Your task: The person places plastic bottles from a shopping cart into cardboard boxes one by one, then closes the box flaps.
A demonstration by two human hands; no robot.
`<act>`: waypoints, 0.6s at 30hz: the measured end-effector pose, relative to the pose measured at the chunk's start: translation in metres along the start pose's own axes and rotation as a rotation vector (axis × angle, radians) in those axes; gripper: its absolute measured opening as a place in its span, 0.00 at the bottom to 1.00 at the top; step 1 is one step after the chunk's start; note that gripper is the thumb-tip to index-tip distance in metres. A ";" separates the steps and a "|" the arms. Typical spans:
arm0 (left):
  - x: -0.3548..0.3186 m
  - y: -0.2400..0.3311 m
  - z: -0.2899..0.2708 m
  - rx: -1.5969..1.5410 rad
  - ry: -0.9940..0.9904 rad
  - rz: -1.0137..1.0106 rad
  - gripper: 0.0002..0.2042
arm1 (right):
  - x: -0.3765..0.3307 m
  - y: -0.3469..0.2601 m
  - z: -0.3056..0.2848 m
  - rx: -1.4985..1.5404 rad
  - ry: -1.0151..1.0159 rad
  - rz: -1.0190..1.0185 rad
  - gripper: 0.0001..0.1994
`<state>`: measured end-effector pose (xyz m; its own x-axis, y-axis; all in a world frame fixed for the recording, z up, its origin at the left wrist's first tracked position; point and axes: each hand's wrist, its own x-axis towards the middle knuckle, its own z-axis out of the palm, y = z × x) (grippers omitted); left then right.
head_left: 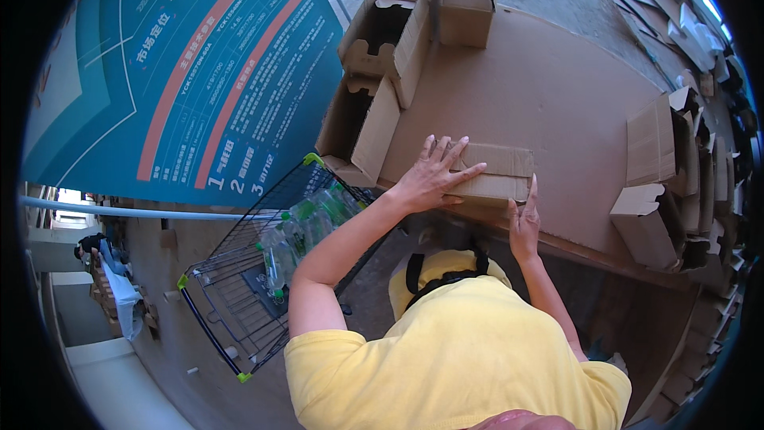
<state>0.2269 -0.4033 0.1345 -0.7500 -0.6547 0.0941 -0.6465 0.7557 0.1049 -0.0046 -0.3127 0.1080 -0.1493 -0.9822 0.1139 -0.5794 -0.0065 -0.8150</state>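
Note:
A small brown cardboard box lies on the brown cardboard-covered tabletop, close to its near edge. Its upper flaps look folded over, with a seam running along them. My left hand rests with spread fingers on the box's left end. At the right end, my right hand touches the near corner, its index finger stretched up along the side and its thumb at the front face. The far sides of the box and its underside are hidden.
Several open-topped cardboard boxes stand at the table's left and far edge. More open boxes are stacked along the right. A wire shopping cart with plastic bottles stands at my left, beneath a large blue-green printed board.

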 end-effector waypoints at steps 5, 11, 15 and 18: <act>0.004 0.021 0.007 0.062 0.167 -0.162 0.39 | 0.041 0.033 0.015 0.175 0.016 -0.023 0.33; 0.011 0.033 0.002 -0.089 0.194 -0.329 0.40 | 0.093 0.047 0.028 0.269 -0.067 0.091 0.33; 0.004 0.025 -0.001 -0.113 0.156 -0.296 0.40 | 0.103 0.050 0.050 0.367 -0.022 0.117 0.34; 0.007 0.032 0.005 -0.063 0.221 -0.360 0.37 | 0.123 0.061 0.069 0.368 -0.035 0.068 0.34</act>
<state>0.2003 -0.3838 0.1332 -0.4256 -0.8699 0.2493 -0.8467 0.4800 0.2294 -0.0031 -0.4466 0.0335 -0.1466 -0.9885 0.0382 -0.2416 -0.0017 -0.9704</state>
